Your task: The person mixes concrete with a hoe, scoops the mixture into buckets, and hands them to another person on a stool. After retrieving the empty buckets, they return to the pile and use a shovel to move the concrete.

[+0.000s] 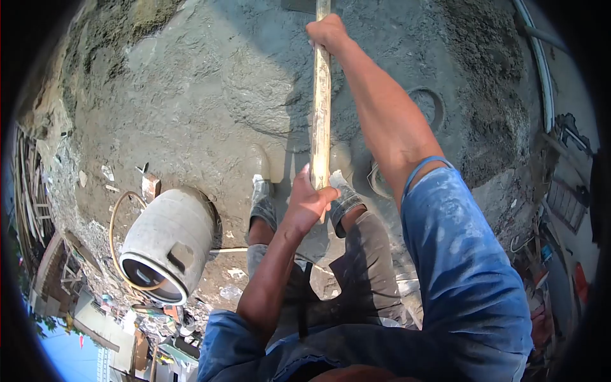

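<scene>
A long, pale wooden tool handle (pixel 321 108) runs away from my body, up the middle of the head view. My right hand (pixel 328 32) is wrapped around its far part, near the top edge. Close to the near end, my left hand (pixel 310 200) grips the same handle, thumb lying across it. Beside the far end shows part of a flat, dark blade (pixel 299 5), cut off by the frame. Wet grey mortar (pixel 210 83) spreads under the tool and around my boots (pixel 259 162).
At the left a grey plastic barrel (pixel 172 235) lies tilted with a hose (pixel 112 235) running into its mouth. A brick piece (pixel 151 187) rests behind it. A round ring shape (pixel 426 108) sits in the mortar at right. Rubble lies behind me; a pipe (pixel 542 70) edges the right side.
</scene>
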The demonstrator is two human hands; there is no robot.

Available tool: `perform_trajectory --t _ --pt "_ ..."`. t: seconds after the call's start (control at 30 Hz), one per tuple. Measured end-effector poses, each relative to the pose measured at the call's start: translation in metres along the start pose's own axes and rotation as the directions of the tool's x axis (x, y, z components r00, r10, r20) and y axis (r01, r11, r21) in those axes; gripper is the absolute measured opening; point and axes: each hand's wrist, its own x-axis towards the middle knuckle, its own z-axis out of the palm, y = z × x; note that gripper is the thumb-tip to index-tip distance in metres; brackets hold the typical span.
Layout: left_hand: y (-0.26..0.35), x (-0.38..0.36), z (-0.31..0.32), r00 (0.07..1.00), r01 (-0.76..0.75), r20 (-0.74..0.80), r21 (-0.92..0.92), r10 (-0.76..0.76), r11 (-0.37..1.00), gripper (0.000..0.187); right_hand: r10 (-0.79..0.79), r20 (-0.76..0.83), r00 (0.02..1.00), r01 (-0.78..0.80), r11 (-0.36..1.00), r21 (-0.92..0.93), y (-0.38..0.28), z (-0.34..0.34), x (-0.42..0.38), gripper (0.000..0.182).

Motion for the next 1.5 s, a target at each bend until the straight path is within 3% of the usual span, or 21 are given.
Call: perform_trajectory --t 0.07,0.13,0.17,0.23,0.3,0.47,0.53,0.63,0.67,0.73,0.77,0.8,0.87,0.9,1.0,1.03,1.17,1.27,1.3,1.4,1.5 --pt "0.022 -0.027 0.007 0.989 0.145 0.049 -0.154 -0.139 0.977 0.032 0.076 0.087 0.993 -0.062 0.987 -0.151 -0.004 0.005 -0.012 0.021" --pt "0.015 -0.085 0.019 0.969 0.247 0.066 -0.294 -0.238 0.923 0.03 0.084 0.042 0.996 -0.071 0.967 -0.243 0.033 0.031 -0.044 0.027" --pt "0.005 -0.109 0.02 0.958 0.284 0.063 -0.312 -0.278 0.907 0.028 0.193 -0.001 0.981 -0.187 0.946 -0.264 0.026 0.033 -0.084 0.034" --pt "0.008 -0.146 0.019 0.923 0.382 0.078 -0.271 -0.376 0.883 0.021 0.288 0.156 0.945 -0.253 0.944 -0.21 0.036 0.036 -0.132 0.028" --pt "0.019 -0.164 0.019 0.913 0.407 0.094 -0.277 -0.397 0.87 0.023 0.332 0.248 0.91 -0.292 0.939 -0.183 0.046 0.035 -0.157 0.04" --pt "0.063 -0.162 0.023 0.936 0.352 0.109 -0.256 -0.335 0.9 0.027 0.347 0.175 0.922 -0.334 0.937 -0.1 0.095 0.037 -0.14 0.041" --pt "0.082 -0.161 0.03 0.943 0.329 0.133 -0.252 -0.304 0.91 0.034 0.44 0.292 0.849 -0.512 0.821 0.251 0.105 0.029 -0.139 0.027" --pt "0.106 -0.174 0.049 0.965 0.163 0.22 -0.091 -0.14 0.982 0.044 0.416 0.448 0.792 -0.594 0.694 0.407 0.106 -0.014 -0.156 0.009" --pt "0.111 -0.178 0.055 0.932 0.195 0.317 -0.035 -0.174 0.98 0.081 0.349 0.583 0.734 -0.654 0.595 0.467 0.129 -0.02 -0.151 0.009" --pt "0.129 -0.193 0.072 0.892 0.159 0.412 0.099 -0.186 0.982 0.088 0.378 0.575 0.726 -0.665 0.6 0.445 0.116 -0.056 -0.181 0.01" --pt "0.124 -0.195 0.078 0.874 0.003 0.474 0.204 -0.102 0.979 0.087 0.3 0.645 0.702 -0.689 0.515 0.51 0.13 -0.066 -0.184 0.008" --pt "0.124 -0.199 0.085 0.866 0.009 0.486 0.218 -0.117 0.976 0.087 0.305 0.639 0.706 -0.69 0.499 0.524 0.135 -0.078 -0.194 0.008" --pt "0.138 -0.214 0.105 0.759 -0.352 0.649 0.358 0.04 0.865 0.088 0.244 0.602 0.76 -0.646 0.382 0.661 0.14 -0.104 -0.224 0.008" --pt "0.158 -0.222 0.117 0.693 -0.14 0.706 0.332 -0.147 0.933 0.091 0.244 0.596 0.765 -0.642 0.348 0.683 0.143 -0.118 -0.238 0.008" --pt "0.154 -0.249 0.148 0.556 -0.244 0.821 0.311 -0.13 0.919 0.092 0.238 0.603 0.761 -0.646 0.193 0.739 0.148 -0.163 -0.29 0.007" --pt "0.169 -0.252 0.161 0.428 -0.122 0.834 0.434 -0.347 0.893 0.093 0.213 0.597 0.773 -0.629 0.144 0.763 0.132 -0.18 -0.315 0.009" --pt "0.154 -0.29 0.195 0.283 -0.272 0.942 0.258 -0.179 0.927 0.091 0.285 0.531 0.798 -0.556 0.01 0.831 0.182 -0.222 -0.376 0.008" --pt "0.154 -0.306 0.203 0.195 -0.288 0.953 0.281 -0.231 0.916 0.093 0.259 0.495 0.83 -0.48 -0.122 0.869 0.195 -0.246 -0.416 0.007" --pt "0.158 -0.308 0.2 0.189 -0.294 0.954 0.282 -0.234 0.913 0.093 0.309 0.46 0.832 -0.446 -0.12 0.887 0.196 -0.25 -0.426 0.008" --pt "0.184 -0.293 0.169 0.118 0.071 0.822 0.553 -0.557 0.83 0.093 0.46 0.289 0.839 -0.274 -0.1 0.956 0.218 -0.236 -0.439 0.008" --pt "0.166 -0.267 0.087 0.446 0.02 0.631 0.701 -0.634 0.712 0.085 0.575 0.117 0.81 -0.062 -0.114 0.992 0.227 -0.178 -0.433 0.009"
